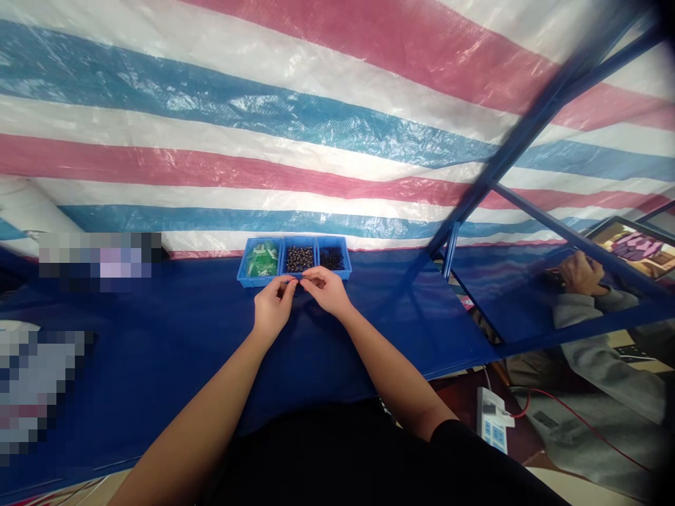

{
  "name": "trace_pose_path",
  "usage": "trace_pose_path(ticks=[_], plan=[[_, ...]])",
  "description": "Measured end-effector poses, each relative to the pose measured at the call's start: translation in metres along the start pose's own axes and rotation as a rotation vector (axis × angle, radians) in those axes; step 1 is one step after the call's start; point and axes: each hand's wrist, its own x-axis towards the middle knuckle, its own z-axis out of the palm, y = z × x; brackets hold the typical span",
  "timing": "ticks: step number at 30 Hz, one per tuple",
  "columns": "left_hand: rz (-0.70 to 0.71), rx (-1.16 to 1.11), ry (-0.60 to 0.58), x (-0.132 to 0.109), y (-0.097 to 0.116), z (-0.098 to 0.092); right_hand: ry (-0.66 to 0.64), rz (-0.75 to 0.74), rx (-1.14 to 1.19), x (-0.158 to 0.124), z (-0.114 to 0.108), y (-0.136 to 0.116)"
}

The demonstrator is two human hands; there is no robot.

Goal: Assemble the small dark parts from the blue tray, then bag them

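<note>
A striped sheet (253, 158) rises beyond the hands, and a blue table (179, 372) spreads beneath them and out to both sides. A blue frame (519, 144) slants up, well off to the right of the hands; past it sits another person, whose forearms in grey sleeves (595, 344) are far from this work.

Directly ahead of the hands stands a row of three blue bins, its long axis running left to right, crosswise to the reach. The left bin (245, 269) lies ahead and a little left of the left hand (271, 307), which is the nearer to it. The middle bin (285, 247) lies just beyond the fingertips of both hands. The right bin (346, 261) lies just beyond the right hand (328, 291), the nearer one, whose fingers hide part of the front edges.

Both hands meet almost tip to tip, thumbs and fingers curled inward; whether they grip a small piece cannot be told. Beyond them, the left bin holds green packets (262, 259), the middle one brassy bits (299, 258), the right one black bits (331, 257).
</note>
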Motion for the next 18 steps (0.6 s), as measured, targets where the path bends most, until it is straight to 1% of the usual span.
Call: trace_pose_path(ticks=[2, 5, 9, 14, 18], plan=[[0.014, 0.014, -0.005, 0.0006, -0.0013, -0.0001, 0.025, -0.068, -0.163, -0.0021, -0.0020, -0.0041], [0.046, 0.030, -0.009, 0.0010, -0.0025, 0.0002, -0.004, -0.131, -0.301, -0.0043, -0.0041, -0.0088], [0.055, 0.039, 0.006, 0.0006, -0.0015, 0.0003, 0.009, -0.188, -0.352, -0.0051, -0.0040, -0.0086], [0.017, -0.011, -0.012, -0.0006, 0.0025, -0.0006, 0.051, -0.140, -0.368, -0.0048, -0.0034, -0.0069], [0.003, -0.028, -0.003, -0.0008, 0.0040, -0.0014, 0.054, -0.158, -0.348, -0.0047, -0.0037, -0.0069]])
